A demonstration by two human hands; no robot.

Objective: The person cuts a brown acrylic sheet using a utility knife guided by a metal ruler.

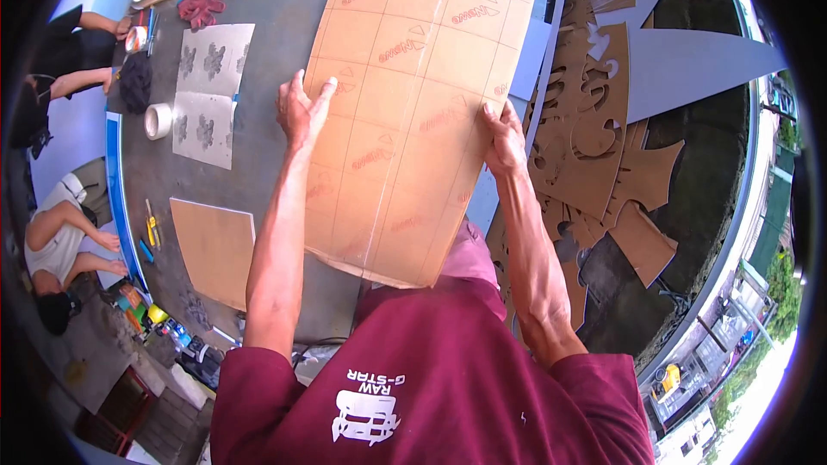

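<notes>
A large brown sheet point(405, 103) with red printed words and a drawn grid is held up in front of the maroon shirt. My left hand point(303, 112) grips its left edge, thumb on the printed face and fingers largely behind. At the right edge, my right hand point(506, 139) pinches the same sheet with the thumb in front. The sheet's lower end curves near the waist. Left of it, a paper with grey printed shapes point(207, 95) lies on the dark table point(276, 52), and a smaller brown board point(213, 250) lies below that.
Cut brown and grey sheets point(594, 120) pile up at the right. A white tape roll point(158, 120), a red glove point(203, 8), a black cloth point(135, 83) and a yellow cutter point(152, 228) lie at the left. Other people's arms point(86, 82) reach the left edge; another person point(65, 245) sits lower.
</notes>
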